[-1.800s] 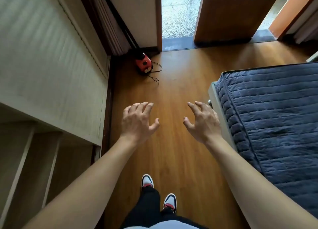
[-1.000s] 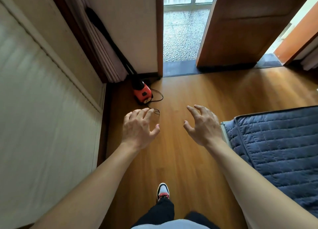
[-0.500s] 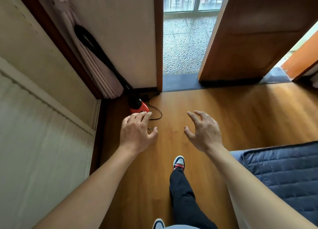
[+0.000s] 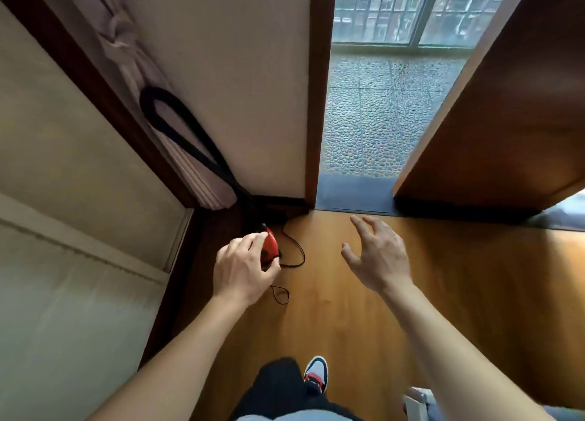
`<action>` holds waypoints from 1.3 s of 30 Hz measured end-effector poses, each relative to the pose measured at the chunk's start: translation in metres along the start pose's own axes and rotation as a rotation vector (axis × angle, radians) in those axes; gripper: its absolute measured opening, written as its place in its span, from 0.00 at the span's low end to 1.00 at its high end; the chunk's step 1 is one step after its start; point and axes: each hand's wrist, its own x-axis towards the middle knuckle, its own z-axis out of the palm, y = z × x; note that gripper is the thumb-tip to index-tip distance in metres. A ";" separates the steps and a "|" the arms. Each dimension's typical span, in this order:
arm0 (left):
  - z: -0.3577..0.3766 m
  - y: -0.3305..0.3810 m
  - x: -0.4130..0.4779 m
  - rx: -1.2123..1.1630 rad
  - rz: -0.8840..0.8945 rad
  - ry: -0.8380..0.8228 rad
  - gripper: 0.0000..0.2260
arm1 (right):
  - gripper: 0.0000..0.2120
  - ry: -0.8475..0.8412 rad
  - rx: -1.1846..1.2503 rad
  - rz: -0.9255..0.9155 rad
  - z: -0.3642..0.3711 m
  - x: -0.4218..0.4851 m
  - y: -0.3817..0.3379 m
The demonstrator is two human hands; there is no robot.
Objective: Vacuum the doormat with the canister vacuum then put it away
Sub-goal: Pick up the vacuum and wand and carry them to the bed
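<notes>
Red canister vacuum (image 4: 270,247) sits on wood floor (image 4: 348,313) in corner beside doorway, black hose (image 4: 148,96) looping up wall. Left hand (image 4: 242,270), fingers curled, overlaps vacuum; grip cannot be told. Right hand (image 4: 378,257) open, fingers spread.

A wooden floor (image 4: 348,325) meets a beige wall (image 4: 237,72). An open wooden door (image 4: 506,120) shows a pebbled balcony (image 4: 364,113) and barred windows (image 4: 395,9).
</notes>
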 end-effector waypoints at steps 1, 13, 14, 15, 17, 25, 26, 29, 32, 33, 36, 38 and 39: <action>0.001 -0.001 0.011 0.002 -0.020 0.005 0.29 | 0.31 -0.008 -0.001 -0.026 0.000 0.016 -0.002; 0.021 -0.042 0.123 -0.034 -0.335 0.024 0.28 | 0.32 -0.155 0.022 -0.333 0.026 0.188 -0.053; 0.023 -0.045 0.133 -0.050 -0.373 0.022 0.28 | 0.32 -0.172 0.015 -0.357 0.028 0.204 -0.057; 0.025 -0.047 0.142 -0.064 -0.407 0.016 0.28 | 0.32 -0.189 0.012 -0.378 0.030 0.219 -0.062; 0.027 -0.050 0.160 -0.071 -0.455 0.016 0.28 | 0.33 -0.215 0.017 -0.418 0.033 0.248 -0.074; 0.037 -0.068 0.214 -0.078 -0.662 0.053 0.30 | 0.33 -0.291 0.074 -0.577 0.039 0.335 -0.112; 0.039 -0.069 0.218 -0.084 -0.687 0.058 0.30 | 0.33 -0.297 0.081 -0.597 0.040 0.344 -0.114; 0.044 -0.068 0.231 -0.121 -0.777 0.071 0.30 | 0.32 -0.317 0.065 -0.665 0.050 0.375 -0.119; 0.053 -0.067 0.237 -0.126 -0.868 0.098 0.29 | 0.32 -0.331 0.084 -0.718 0.064 0.401 -0.121; 0.058 -0.069 0.238 -0.140 -0.905 0.105 0.29 | 0.31 -0.338 0.103 -0.724 0.069 0.407 -0.124; 0.088 -0.068 0.241 -0.370 -1.070 0.175 0.33 | 0.31 -0.399 0.159 -0.736 0.093 0.426 -0.126; 0.119 -0.065 0.246 -0.530 -1.161 0.213 0.33 | 0.30 -0.433 0.194 -0.748 0.117 0.440 -0.124; 0.134 -0.065 0.249 -0.567 -1.189 0.205 0.30 | 0.30 -0.446 0.212 -0.757 0.132 0.446 -0.122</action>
